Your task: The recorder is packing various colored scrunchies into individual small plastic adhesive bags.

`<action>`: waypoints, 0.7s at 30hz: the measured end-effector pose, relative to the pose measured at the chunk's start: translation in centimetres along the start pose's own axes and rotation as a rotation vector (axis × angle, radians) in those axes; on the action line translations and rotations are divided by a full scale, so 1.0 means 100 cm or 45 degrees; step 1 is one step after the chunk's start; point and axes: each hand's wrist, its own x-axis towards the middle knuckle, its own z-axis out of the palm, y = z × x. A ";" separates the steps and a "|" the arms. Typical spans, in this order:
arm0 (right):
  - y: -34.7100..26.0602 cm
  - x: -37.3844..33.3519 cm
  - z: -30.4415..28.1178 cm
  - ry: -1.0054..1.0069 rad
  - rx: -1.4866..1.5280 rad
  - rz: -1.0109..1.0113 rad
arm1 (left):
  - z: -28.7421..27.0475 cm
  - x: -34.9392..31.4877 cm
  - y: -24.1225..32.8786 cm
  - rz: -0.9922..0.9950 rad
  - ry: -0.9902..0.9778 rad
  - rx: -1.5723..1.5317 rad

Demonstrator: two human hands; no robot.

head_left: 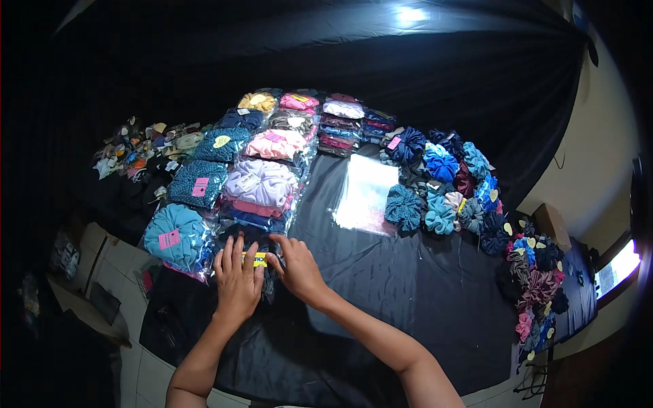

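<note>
My left hand (238, 275) lies flat with fingers stretched over a dark plastic-wrapped pack with a yellow label (260, 260) at the near end of a row. My right hand (299, 272) touches the pack's right edge, its thumb and forefinger apart. The pack's contents are mostly hidden under my hands. Just beyond it lies a stack of bagged scrunchies with a lavender scrunchie (260, 180) on top. To the left sits a bagged teal scrunchie (173, 234) with a pink tag.
Further bagged scrunchies, including a pink one (275, 144), run away in rows. Clear plastic sleeves (367, 194) lie right of them, beside a heap of loose scrunchies (441, 163). More scrunchies (541, 285) line the right edge. Small scraps (146, 149) lie far left on black cloth (381, 306).
</note>
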 end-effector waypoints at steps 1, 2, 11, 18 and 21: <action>0.001 0.000 -0.003 0.004 -0.005 0.003 | 0.001 0.000 0.000 0.002 0.003 0.002; 0.002 -0.001 -0.009 -0.027 0.005 -0.006 | 0.001 0.000 -0.001 0.005 0.002 -0.001; 0.096 0.000 -0.112 0.266 -0.467 0.117 | -0.026 0.007 0.016 -0.071 0.225 -0.293; 0.167 0.004 -0.178 0.405 -0.771 0.191 | -0.022 -0.001 0.077 0.347 0.107 -0.691; 0.178 -0.005 -0.196 0.504 -0.709 0.181 | -0.008 -0.006 0.103 0.532 -0.125 -0.872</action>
